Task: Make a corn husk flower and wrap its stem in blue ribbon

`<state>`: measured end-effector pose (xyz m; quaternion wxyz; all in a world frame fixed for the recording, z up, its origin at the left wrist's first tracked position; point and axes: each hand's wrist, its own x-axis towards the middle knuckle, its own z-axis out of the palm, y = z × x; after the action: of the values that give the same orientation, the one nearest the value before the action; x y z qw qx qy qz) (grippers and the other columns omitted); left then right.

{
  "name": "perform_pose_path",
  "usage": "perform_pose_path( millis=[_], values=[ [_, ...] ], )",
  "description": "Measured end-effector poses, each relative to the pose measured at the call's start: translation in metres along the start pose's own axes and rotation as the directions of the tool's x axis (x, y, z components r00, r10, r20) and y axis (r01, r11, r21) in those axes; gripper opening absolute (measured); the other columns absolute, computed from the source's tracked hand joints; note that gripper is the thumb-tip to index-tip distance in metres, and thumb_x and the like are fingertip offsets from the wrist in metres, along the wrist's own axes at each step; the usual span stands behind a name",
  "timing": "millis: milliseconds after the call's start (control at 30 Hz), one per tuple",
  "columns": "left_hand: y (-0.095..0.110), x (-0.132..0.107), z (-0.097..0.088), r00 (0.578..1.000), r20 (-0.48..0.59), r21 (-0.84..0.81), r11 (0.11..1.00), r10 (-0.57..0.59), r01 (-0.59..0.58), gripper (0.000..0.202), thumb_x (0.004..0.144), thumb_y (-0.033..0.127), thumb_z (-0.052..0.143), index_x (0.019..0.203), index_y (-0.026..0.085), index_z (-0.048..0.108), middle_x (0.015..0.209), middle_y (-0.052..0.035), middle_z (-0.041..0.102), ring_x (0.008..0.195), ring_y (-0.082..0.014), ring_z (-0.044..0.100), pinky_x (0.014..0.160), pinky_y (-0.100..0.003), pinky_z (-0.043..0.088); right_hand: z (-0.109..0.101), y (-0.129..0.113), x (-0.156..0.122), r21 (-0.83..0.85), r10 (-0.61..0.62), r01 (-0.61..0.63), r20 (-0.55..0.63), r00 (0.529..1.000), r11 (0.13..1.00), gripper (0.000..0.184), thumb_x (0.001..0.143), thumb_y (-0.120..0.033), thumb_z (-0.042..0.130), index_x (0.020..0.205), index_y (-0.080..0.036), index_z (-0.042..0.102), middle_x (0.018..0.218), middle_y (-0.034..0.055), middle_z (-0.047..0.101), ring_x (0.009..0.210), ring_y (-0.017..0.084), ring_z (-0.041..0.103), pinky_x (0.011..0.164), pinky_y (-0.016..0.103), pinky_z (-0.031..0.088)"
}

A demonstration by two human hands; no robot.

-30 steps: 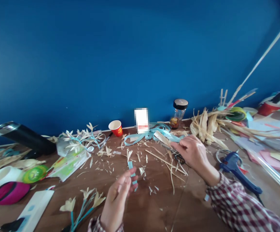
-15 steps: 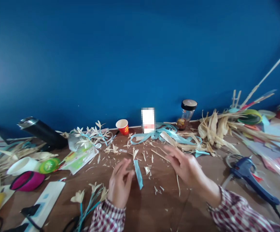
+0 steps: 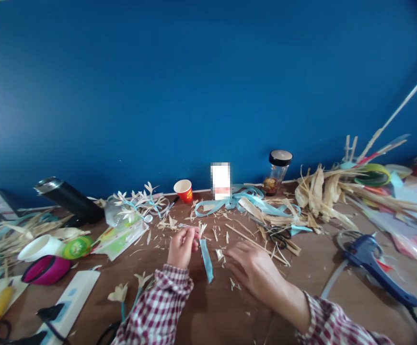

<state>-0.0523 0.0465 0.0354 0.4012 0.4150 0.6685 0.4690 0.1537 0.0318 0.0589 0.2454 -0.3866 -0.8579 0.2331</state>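
My left hand (image 3: pixel 181 249) is closed in a pinch just left of the blue ribbon strip (image 3: pixel 206 261). Whatever its fingertips hold is too small to make out. A small pale husk tuft (image 3: pixel 202 229) stands at the strip's upper end, close to those fingers. My right hand (image 3: pixel 257 268) hovers low over the table, its fingers loosely stretched to the left and slightly blurred. A folded husk scrap (image 3: pixel 219 254) lies near its fingertips; I see nothing held there. Behind the right hand are black-handled scissors (image 3: pixel 281 237).
A blue glue gun (image 3: pixel 377 268) lies at right, below dried husks (image 3: pixel 318 191). At the back stand a red paper cup (image 3: pixel 184 191) and a glass jar (image 3: pixel 277 172). Husk flowers (image 3: pixel 118 293), a power strip (image 3: pixel 74 297) and a black flask (image 3: pixel 72 199) are at left.
My left hand has moved up and its fingers have closed. My right hand has come down and left, uncovering the scissors. The view has shifted slightly.
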Motion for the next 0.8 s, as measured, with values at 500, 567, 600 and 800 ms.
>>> perform_pose_path(
  millis=[500,567,600,800],
  values=[
    [0.018,-0.061,0.010,0.898,0.318,-0.121,0.952,0.304,-0.280,0.057,0.086,0.057,0.033,0.088,0.016,0.072,0.076,-0.0110,0.067,0.067,-0.0191,0.059,0.064,-0.030,0.046,0.003,-0.010,0.026,0.706,0.232,-0.176,0.017,0.973,0.686,0.017,0.083,-0.030,0.058,0.082,-0.016,0.067,0.074,0.0021,0.065,0.069,0.014,0.059,0.064,0.026,0.046],
    [0.017,-0.062,0.008,0.905,0.309,-0.091,0.957,0.291,-0.277,0.057,0.087,0.055,0.031,0.090,0.016,0.072,0.081,-0.0118,0.069,0.068,-0.0198,0.061,0.063,-0.030,0.048,0.000,-0.005,0.024,0.650,0.314,-0.196,-0.069,0.947,0.734,0.015,0.081,-0.029,0.059,0.076,-0.016,0.064,0.068,0.0004,0.062,0.063,0.013,0.056,0.058,0.024,0.043],
    [0.015,-0.061,0.006,0.923,0.280,-0.075,0.964,0.266,-0.255,0.055,0.088,0.054,0.031,0.092,0.016,0.071,0.080,-0.0114,0.069,0.067,-0.0197,0.062,0.060,-0.030,0.048,-0.004,0.000,0.024,0.613,0.340,-0.206,-0.110,0.934,0.763,0.016,0.082,-0.029,0.058,0.075,-0.016,0.063,0.066,-0.0001,0.061,0.061,0.012,0.054,0.056,0.024,0.042],
    [0.000,-0.034,-0.026,0.929,-0.224,0.261,0.937,0.294,-0.233,0.043,0.086,0.048,0.040,0.087,0.016,0.069,0.092,-0.0109,0.066,0.068,-0.0202,0.062,0.057,-0.031,0.050,-0.059,0.052,0.013,0.364,0.429,-0.288,-0.402,0.809,0.885,0.027,0.081,-0.040,0.056,0.080,-0.015,0.064,0.072,0.0058,0.065,0.055,0.014,0.055,0.050,0.026,0.043]
  ],
)
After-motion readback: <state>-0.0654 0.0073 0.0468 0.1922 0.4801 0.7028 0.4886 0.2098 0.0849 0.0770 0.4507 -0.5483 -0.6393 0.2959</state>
